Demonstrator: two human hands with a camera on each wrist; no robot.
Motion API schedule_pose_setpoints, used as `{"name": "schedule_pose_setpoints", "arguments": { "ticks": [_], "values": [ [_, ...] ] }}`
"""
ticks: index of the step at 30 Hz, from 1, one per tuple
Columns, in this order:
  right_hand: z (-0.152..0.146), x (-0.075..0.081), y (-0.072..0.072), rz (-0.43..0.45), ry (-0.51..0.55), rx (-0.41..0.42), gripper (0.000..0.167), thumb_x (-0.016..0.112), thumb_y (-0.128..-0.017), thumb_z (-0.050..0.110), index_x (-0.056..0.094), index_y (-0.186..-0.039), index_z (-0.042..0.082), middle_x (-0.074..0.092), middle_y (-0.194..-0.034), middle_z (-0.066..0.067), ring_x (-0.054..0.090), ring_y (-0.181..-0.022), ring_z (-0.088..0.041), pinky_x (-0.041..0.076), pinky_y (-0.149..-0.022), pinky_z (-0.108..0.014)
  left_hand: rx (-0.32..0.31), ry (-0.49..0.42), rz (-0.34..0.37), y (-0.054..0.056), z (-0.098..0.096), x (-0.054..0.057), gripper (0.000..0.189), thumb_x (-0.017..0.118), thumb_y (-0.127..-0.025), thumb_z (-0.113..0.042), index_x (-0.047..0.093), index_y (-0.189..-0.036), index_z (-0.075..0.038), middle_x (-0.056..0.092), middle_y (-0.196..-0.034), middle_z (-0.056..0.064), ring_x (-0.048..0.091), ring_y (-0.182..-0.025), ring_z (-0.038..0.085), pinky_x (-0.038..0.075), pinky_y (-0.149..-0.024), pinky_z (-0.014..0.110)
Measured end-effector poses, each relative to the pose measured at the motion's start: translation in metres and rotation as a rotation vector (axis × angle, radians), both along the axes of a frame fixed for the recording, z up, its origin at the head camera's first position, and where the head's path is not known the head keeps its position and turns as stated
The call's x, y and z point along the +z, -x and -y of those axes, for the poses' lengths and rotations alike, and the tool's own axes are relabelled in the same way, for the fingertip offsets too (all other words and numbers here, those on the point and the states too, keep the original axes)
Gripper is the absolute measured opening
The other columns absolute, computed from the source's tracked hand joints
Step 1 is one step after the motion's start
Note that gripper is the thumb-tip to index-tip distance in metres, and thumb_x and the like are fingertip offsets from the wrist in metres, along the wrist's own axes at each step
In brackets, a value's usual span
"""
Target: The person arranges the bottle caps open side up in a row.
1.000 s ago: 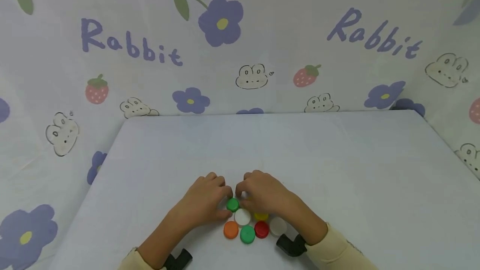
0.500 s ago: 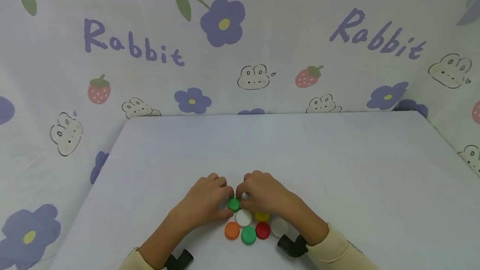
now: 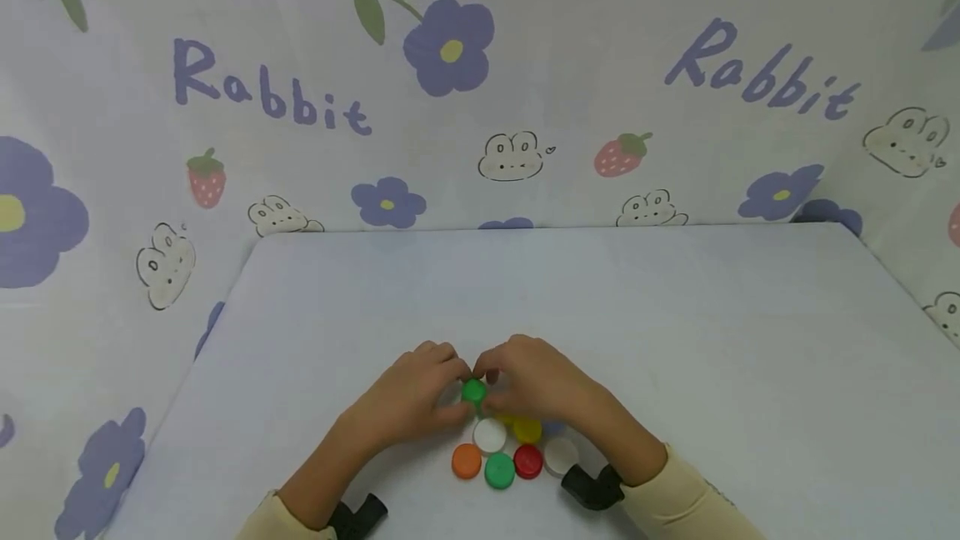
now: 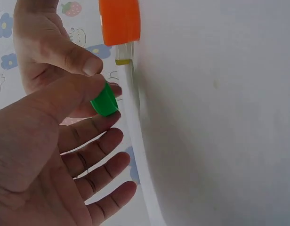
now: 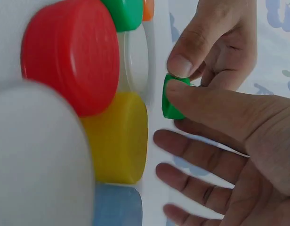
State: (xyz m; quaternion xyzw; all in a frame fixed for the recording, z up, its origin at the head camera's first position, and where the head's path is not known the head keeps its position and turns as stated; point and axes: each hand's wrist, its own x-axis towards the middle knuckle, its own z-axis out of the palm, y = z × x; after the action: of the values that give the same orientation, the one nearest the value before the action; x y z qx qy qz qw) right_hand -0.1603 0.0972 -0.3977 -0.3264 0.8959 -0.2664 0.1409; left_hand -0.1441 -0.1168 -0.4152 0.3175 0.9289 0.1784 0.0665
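Observation:
Both hands meet at a small green bottle cap (image 3: 474, 392), held close above the other caps. In the left wrist view, my left hand (image 3: 408, 398) pinches this green cap (image 4: 105, 101) between thumb and index finger, its other fingers spread below. My right hand (image 3: 542, 383) pinches the same cap from the right, thumb over it and index finger partly hidden behind, as the right wrist view shows. Just below the hands lie a white cap (image 3: 491, 437) and a yellow cap (image 3: 528, 430).
Nearer the front sit an orange cap (image 3: 467, 462), another green cap (image 3: 499, 471), a red cap (image 3: 528, 462) and a larger whitish cap (image 3: 561, 457). A blue cap (image 5: 117, 207) is partly hidden beside the yellow one. Black mounts (image 3: 592, 488) are on the wrists.
The green cap has shifted away from the white cap, upward in the head view, with both hands moving along. More of the yellow and blue caps shows under my right hand.

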Motion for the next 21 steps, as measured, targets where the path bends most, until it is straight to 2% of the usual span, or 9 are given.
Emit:
{"name": "schedule_pose_setpoints", "arguments": {
  "ticks": [5,10,16,21],
  "values": [
    [-0.002,0.005,0.004,0.028,0.061,-0.016,0.025,0.081,-0.086,0.007,0.077,-0.109,0.014,0.073,-0.097,0.009,0.064,-0.096,-0.017,0.053,-0.089,-0.039,0.022,-0.05,0.09,0.006,0.001,0.001,0.028,0.072,-0.096,-0.031,0.072,-0.118,-0.014,0.063,-0.108,-0.003,0.055,-0.104,0.017,0.051,-0.091,0.037],
    [-0.003,0.007,0.007,0.054,0.088,0.002,0.026,0.08,-0.086,0.003,0.077,-0.11,0.012,0.075,-0.103,0.006,0.066,-0.099,-0.018,0.054,-0.09,-0.041,0.016,-0.1,0.138,0.009,0.002,0.003,0.028,0.069,-0.099,-0.029,0.071,-0.12,-0.011,0.064,-0.109,-0.002,0.055,-0.104,0.017,0.05,-0.091,0.037],
    [-0.003,0.005,0.011,0.079,0.09,0.005,0.024,0.077,-0.09,0.003,0.075,-0.113,0.009,0.074,-0.104,0.002,0.066,-0.096,-0.017,0.055,-0.087,-0.037,0.03,-0.168,0.19,0.016,0.002,0.002,0.026,0.068,-0.1,-0.026,0.068,-0.121,-0.01,0.068,-0.11,-0.001,0.06,-0.103,0.017,0.051,-0.092,0.038],
    [-0.004,0.0,0.017,0.088,0.098,-0.013,0.017,0.074,-0.092,0.003,0.074,-0.108,0.009,0.073,-0.098,0.0,0.066,-0.089,-0.014,0.055,-0.081,-0.032,0.082,-0.237,0.244,0.022,-0.001,0.002,0.025,0.071,-0.098,-0.02,0.067,-0.123,-0.014,0.074,-0.098,-0.001,0.068,-0.092,0.014,0.054,-0.085,0.038]
  ]
}}
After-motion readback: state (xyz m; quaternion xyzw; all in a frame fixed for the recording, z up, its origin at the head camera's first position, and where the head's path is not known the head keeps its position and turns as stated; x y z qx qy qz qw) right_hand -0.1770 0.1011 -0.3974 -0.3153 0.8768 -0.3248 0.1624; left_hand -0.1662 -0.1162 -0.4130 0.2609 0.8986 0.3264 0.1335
